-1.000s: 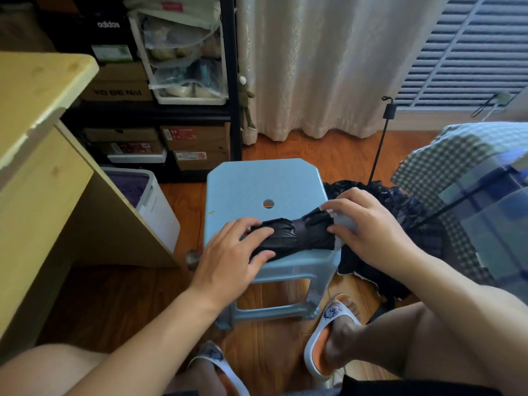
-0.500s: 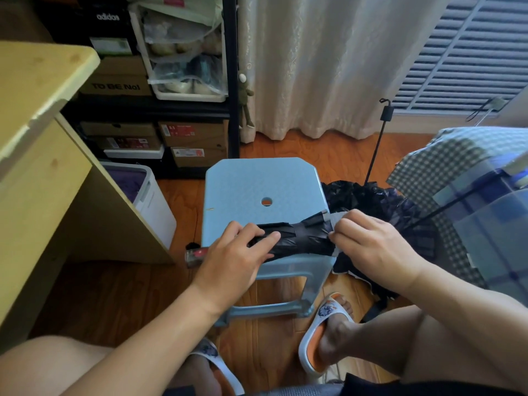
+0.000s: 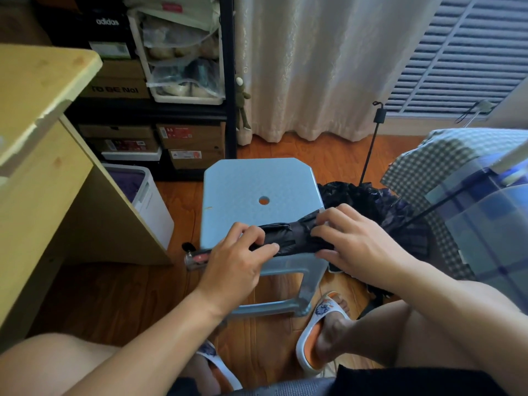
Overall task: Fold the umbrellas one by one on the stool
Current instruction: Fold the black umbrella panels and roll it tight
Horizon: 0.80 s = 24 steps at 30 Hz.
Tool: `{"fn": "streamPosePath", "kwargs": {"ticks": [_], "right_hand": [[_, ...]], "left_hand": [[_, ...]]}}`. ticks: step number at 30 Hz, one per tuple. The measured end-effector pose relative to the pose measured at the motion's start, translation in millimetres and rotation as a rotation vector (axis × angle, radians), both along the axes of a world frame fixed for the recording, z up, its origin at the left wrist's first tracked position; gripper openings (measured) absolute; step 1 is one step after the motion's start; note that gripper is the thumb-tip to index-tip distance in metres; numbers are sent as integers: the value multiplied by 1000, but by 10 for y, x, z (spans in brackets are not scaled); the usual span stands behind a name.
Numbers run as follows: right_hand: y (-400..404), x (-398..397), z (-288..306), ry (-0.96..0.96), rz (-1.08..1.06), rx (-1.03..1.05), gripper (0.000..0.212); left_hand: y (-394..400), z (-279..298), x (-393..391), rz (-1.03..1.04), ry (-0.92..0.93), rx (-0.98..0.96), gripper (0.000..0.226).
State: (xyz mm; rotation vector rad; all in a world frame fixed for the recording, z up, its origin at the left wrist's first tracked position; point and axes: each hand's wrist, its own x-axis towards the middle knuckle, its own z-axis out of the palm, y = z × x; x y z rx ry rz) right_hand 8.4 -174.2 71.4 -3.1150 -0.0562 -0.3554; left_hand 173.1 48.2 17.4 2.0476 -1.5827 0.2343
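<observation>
A folded black umbrella [image 3: 291,238] lies across the near edge of the light blue stool [image 3: 251,184]. Its handle [image 3: 197,258] sticks out past the stool's left side. My left hand [image 3: 237,258] grips the umbrella's left part, fingers curled over the fabric. My right hand [image 3: 351,241] holds the right end, fingertips pressing the wrapped fabric and strap. A second black umbrella [image 3: 368,201] lies open and crumpled on the floor right of the stool, its thin shaft [image 3: 370,150] pointing up. A checked umbrella [image 3: 445,167] and a blue plaid one [image 3: 491,218] lie open at the right.
A wooden desk [image 3: 43,155] stands at the left with a white bin [image 3: 143,192] beside it. Black shelves [image 3: 183,110] with shoe boxes are behind the stool. A curtain [image 3: 314,67] hangs at the back. My feet in slippers [image 3: 323,330] rest on the wooden floor under the stool.
The umbrella has shifted left, so its handle now sticks out past the stool's edge. My right hand has slid along the roll toward the strap.
</observation>
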Motion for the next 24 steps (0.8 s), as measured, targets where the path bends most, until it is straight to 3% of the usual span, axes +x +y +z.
{"fn": "streamPosePath", "kwargs": {"ticks": [5, 14, 19, 24], "right_hand": [[-20, 111, 8, -102, -66, 62, 30], [20, -43, -96, -84, 17, -48, 19], [38, 22, -157, -62, 2, -151, 15], [-108, -36, -152, -43, 145, -217, 18]], "left_hand": [[-16, -37, 151, -18, -158, -32, 43], [99, -108, 46, -40, -104, -96, 14], [51, -121, 65, 51, -75, -112, 47], [73, -122, 132, 3, -109, -56, 34]]}}
